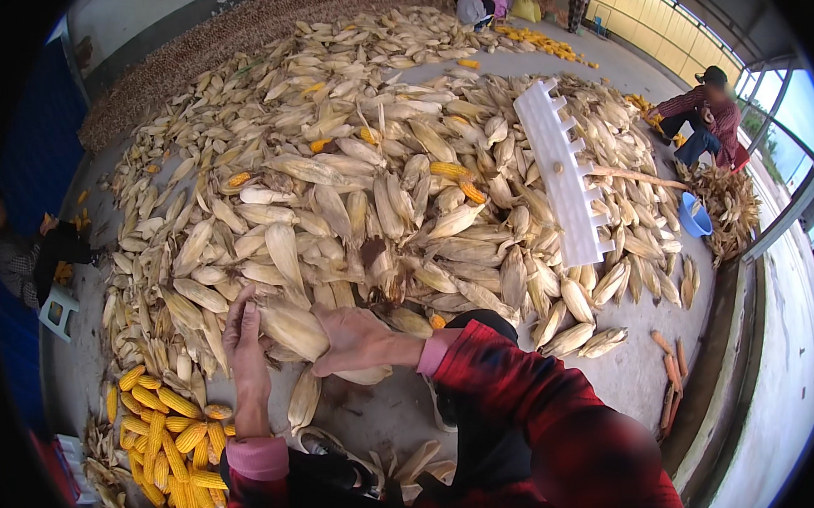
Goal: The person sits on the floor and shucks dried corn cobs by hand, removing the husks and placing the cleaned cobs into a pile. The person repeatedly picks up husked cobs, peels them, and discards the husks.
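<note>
Between my two hands is an ear of corn in its pale husk (293,329). My right hand (356,339) grips its right end, thumb on top. My left hand (245,343) holds it at the left end, with some fingers hidden behind the husk. Just under my right hand lies another ear in its husk (363,376), and one more unhusked ear (305,397) leans near my shoe (316,440). Left of my left forearm is a heap of bare yellow corn cobs (173,448).
A wide pile of unhusked corn (321,162) spreads ahead. On it lies a white toothed rake head (560,179) with a wooden handle (638,176). Blue bowl (695,215), orange-brown sticks (671,378) at right. Seated people (704,115) work around; a pale stool (59,311) stands left.
</note>
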Demonstrator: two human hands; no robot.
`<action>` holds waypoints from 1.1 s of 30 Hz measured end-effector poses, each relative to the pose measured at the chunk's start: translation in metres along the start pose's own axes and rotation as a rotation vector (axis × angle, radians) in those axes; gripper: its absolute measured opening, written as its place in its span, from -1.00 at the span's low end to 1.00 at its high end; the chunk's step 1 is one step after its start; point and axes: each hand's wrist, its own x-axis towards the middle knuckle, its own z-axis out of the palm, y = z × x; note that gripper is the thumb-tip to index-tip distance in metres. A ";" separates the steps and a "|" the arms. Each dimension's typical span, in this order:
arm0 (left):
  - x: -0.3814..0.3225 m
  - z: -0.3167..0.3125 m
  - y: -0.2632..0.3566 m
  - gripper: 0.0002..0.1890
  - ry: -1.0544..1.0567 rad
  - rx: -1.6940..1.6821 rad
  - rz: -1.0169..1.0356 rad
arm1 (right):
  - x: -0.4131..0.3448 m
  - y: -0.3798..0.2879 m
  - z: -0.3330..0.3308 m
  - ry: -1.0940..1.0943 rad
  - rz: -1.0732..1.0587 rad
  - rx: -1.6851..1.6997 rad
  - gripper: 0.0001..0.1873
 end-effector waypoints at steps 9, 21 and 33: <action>0.002 0.005 -0.002 -0.68 -0.007 -0.036 -0.031 | -0.001 0.000 -0.002 -0.006 0.016 -0.008 -0.25; 0.002 0.003 -0.003 -0.73 0.097 0.066 0.033 | -0.001 -0.001 -0.004 -0.034 0.044 -0.029 -0.25; 0.004 -0.001 -0.036 -0.76 0.085 -0.050 0.039 | 0.000 0.004 0.000 -0.036 0.120 -0.028 -0.23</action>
